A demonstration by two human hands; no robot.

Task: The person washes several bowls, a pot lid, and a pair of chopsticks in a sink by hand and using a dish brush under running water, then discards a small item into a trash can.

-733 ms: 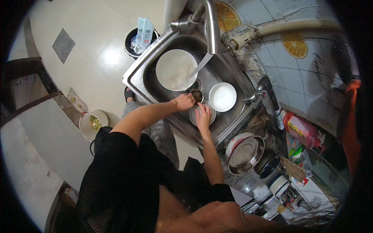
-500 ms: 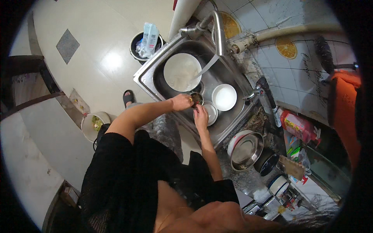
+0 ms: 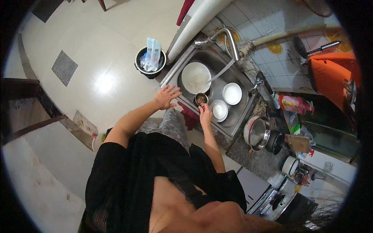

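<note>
My left hand (image 3: 168, 96) is held by the sink's near left edge, fingers spread, with nothing in it. With the fingers of my right hand (image 3: 205, 114) I grip a small round sink strainer (image 3: 201, 98) by its near side; dark and reddish scraps lie inside it. It is held over the steel sink (image 3: 237, 121), just beside a large white bowl (image 3: 190, 73) of cloudy water. Water runs from the faucet (image 3: 234, 44) into that bowl. Nearest my right hand on the other side stand small white bowls (image 3: 220, 110), with more white bowls (image 3: 232, 93) behind them.
A bin (image 3: 137, 62) with plastic packaging stands on the floor left of the sink. On the counter to the right are a metal basin (image 3: 259, 133) and a dark pot (image 3: 275, 142). A red bottle (image 3: 293, 104) lies along the wall, near an orange cloth (image 3: 334, 73).
My left hand has let go of the strainer, moved left and spread its fingers. My right hand keeps hold of the strainer. The whole view has shifted.
</note>
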